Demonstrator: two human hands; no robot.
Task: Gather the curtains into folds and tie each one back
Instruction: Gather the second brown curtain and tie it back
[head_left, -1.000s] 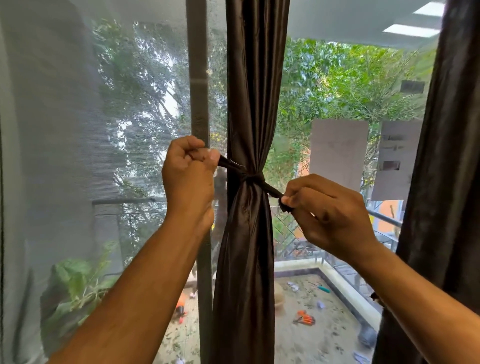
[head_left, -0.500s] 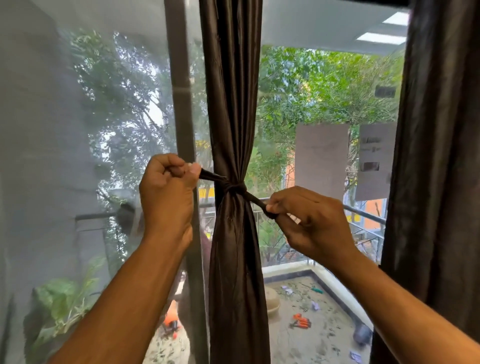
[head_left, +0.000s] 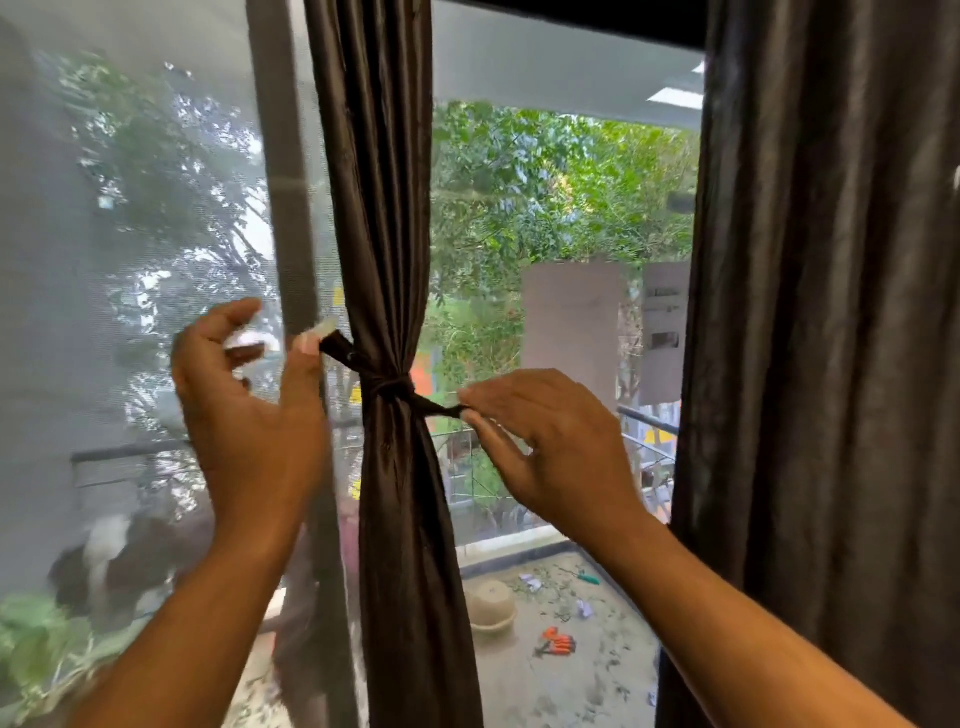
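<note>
A dark brown satin curtain (head_left: 375, 208) hangs in the middle of the window, gathered into a narrow bundle. A matching tie-back (head_left: 390, 387) is knotted around its waist, with one short end sticking out to each side. My left hand (head_left: 249, 431) is left of the knot with its fingers spread; only the thumb tip touches the left end. My right hand (head_left: 561, 457) is right of the knot, fingers loosened and stretched out, their tips at the right end. A second dark curtain (head_left: 831, 364) hangs loose at the right edge.
A grey window post (head_left: 288, 234) stands just left of the tied curtain. A mesh screen (head_left: 104, 260) covers the left pane. Outside are trees, a balcony railing (head_left: 649, 423) and a floor with scattered tools (head_left: 558, 644).
Both hands were fists pulling the tie-back's ends tight; now their fingers have opened and eased off the ends. The view has shifted so the curtain sits lower and closer.
</note>
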